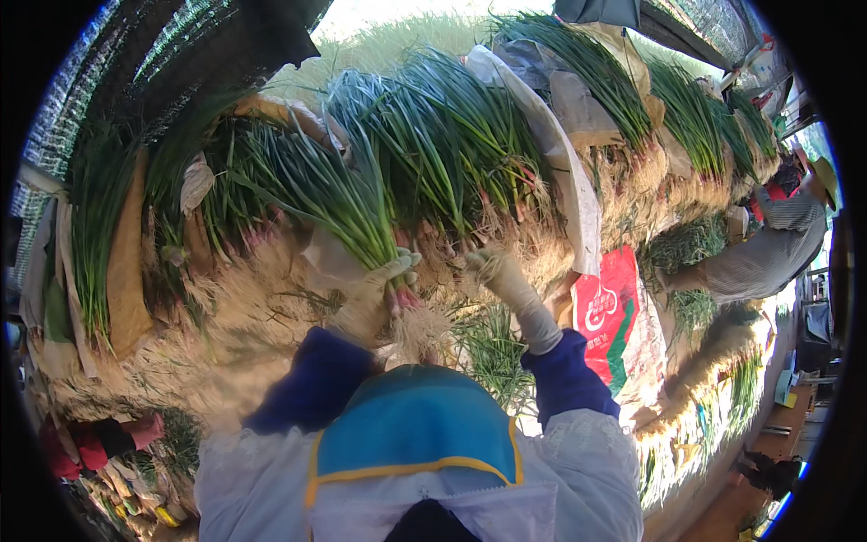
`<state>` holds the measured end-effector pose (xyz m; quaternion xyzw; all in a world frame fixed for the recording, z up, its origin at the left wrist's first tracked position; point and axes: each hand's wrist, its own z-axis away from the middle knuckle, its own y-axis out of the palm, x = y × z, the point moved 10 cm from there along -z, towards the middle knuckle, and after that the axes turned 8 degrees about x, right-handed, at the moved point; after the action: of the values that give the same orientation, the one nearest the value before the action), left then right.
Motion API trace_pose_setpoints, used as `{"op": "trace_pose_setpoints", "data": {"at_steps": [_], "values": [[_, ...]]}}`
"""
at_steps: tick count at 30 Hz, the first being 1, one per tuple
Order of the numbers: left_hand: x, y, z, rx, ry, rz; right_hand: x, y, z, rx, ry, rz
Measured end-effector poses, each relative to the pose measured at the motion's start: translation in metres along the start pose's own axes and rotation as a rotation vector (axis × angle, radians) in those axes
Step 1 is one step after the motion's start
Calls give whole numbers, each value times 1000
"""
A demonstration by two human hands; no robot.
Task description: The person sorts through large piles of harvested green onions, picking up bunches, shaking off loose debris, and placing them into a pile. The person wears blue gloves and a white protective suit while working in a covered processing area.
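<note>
My left hand [366,298] wears a pale glove and grips a bunch of spring onions [362,234] just above their reddish bases. The bunch's leaves slant up and to the left, while its stringy roots [423,332] hang towards my body. My right hand [504,281], also in a pale glove, is at the root side of a large heap of spring onions [433,135]. Its fingers look curled near the roots there. Whether they pinch a stalk is hidden by the glove and the tangle.
Sacking [555,149] separates the heap from more spring onions [589,81] on the right. A red and white printed bag [606,318] lies right of my right arm. Loose green leaves [498,345] lie below that hand. Another person [772,244] bends at the far right; a pink sleeve [142,430] shows lower left.
</note>
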<state>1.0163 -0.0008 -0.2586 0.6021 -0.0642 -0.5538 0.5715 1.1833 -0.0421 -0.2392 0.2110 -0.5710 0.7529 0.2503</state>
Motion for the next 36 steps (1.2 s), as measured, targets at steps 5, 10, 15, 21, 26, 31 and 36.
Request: {"op": "trace_pose_setpoints", "data": {"at_steps": [5,10,15,21,26,31,36], "values": [[43,-5,-1,-102,-275,-225,38,48,24,-81,-1,-118],[48,-11,9,-40,-256,-178,24,47,0,78,-12,-664],[49,-22,19,-120,-239,-244,23,60,-49,124,10,-1150],[44,-18,18,-189,-177,-293,-1,96,-56,-370,163,-2064],[36,28,21,189,-88,-147,2,52,-72,-96,-80,-2298],[25,26,16,203,-90,-195,34,34,-30,81,-269,-858],[17,10,27,166,-207,-209,-10,81,67,223,55,-47]]}}
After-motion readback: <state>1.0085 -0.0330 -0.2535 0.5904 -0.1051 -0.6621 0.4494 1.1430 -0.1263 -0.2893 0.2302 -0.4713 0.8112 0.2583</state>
